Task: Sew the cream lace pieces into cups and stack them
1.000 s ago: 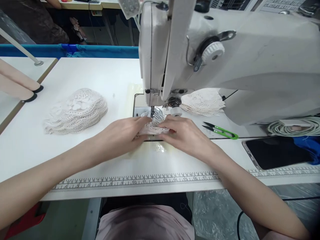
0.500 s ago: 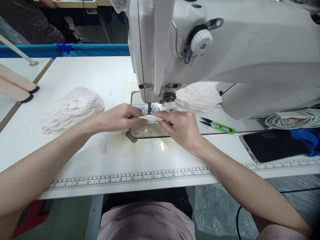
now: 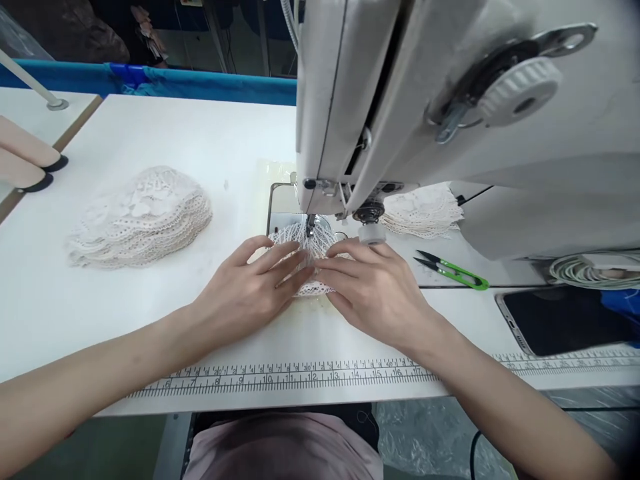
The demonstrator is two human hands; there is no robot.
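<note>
A white lace piece lies spread beneath the presser foot of the sewing machine. My left hand rests on the lace's left side, fingers stretched out and a little apart. From the right, my right hand lies on the same piece with its fingers extended towards the needle area. Fingertips of both hands nearly meet in front of the foot and cover the middle of the lace. Neither hand is closed around anything.
A stack of lace pieces lies at the left, and another lace stack behind the machine head. Green thread snips, a phone and a coiled cord are on the right. A printed ruler runs along the front edge.
Both hands have gone from pinching a folded lace edge to lying flat on the opened-out lace, nearer to me. The view has shifted closer to the machine head.
</note>
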